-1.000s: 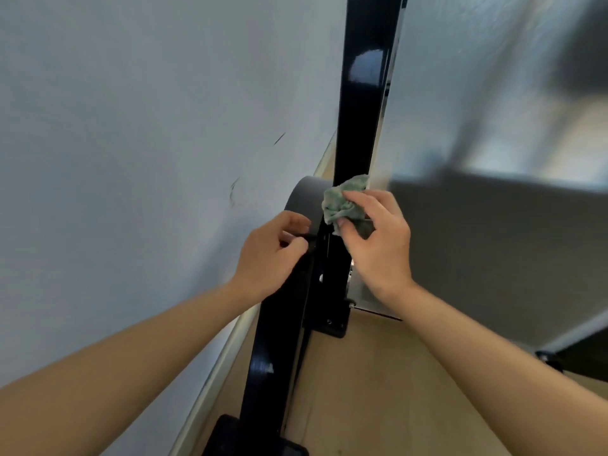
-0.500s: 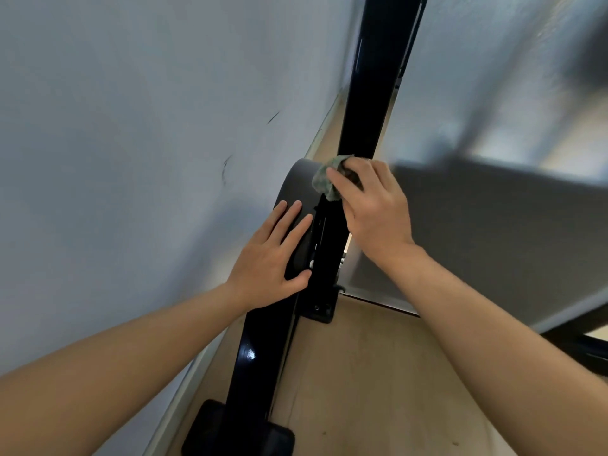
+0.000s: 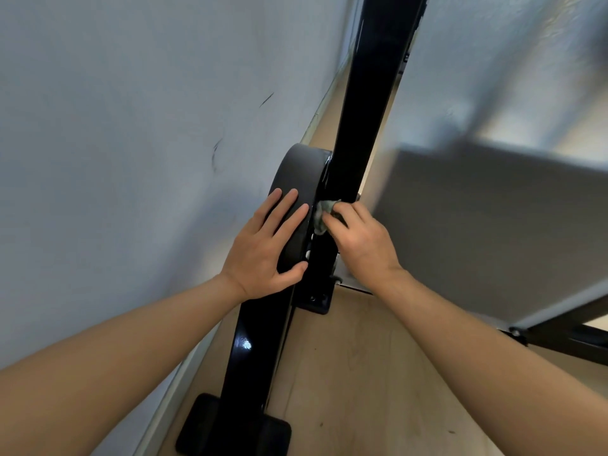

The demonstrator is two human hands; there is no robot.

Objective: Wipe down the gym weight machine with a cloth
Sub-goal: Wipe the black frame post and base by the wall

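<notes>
Cloth (image 3: 320, 218) now lower on upright (image 3: 368, 110) | right hand (image 3: 362, 245) pinches it | left hand (image 3: 266, 255) flat on pad (image 3: 299, 169) | downstroke progressing

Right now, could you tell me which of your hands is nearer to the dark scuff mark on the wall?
Left. The left hand lies flat on the grey pad, below and right of the scuff mark; the right hand grips the cloth against the black post, farther right.
</notes>
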